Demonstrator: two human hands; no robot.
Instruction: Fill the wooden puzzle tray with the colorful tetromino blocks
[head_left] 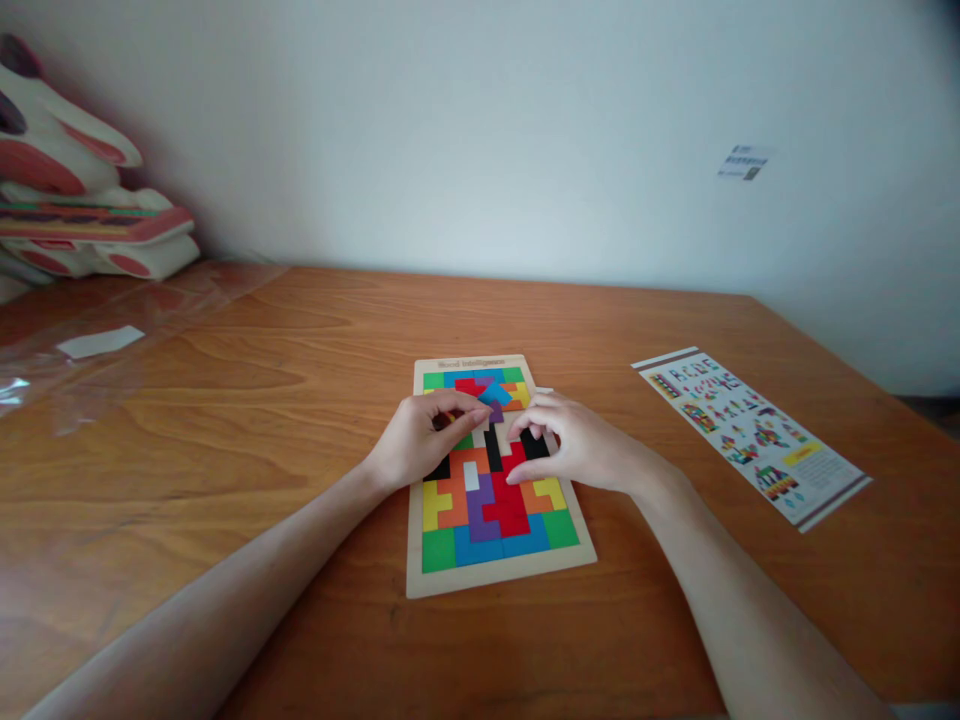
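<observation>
A wooden puzzle board [501,582] with a pale frame lies on the table, filled with coloured block pieces and showing bare gaps near its middle. My left hand [421,435] is over the board's left side, thumb and forefinger pinched together. At those fingertips is a blue puzzle piece [495,394], tilted against the rows beneath it. On the right side, my right hand [581,440] hovers with thumb and curved fingers apart, nothing visible between them. Below its thumb lies a red piece [510,508]; a black piece [493,448] sits between the hands. Both hands hide parts of the board.
A printed pattern sheet [754,435] lies to the right on the wooden table [315,620]. Clear plastic wrapping [180,312] with a white paper slip [101,342] is at the left. Behind it stands a white and red animal-shaped toy [97,235], near the wall [480,140].
</observation>
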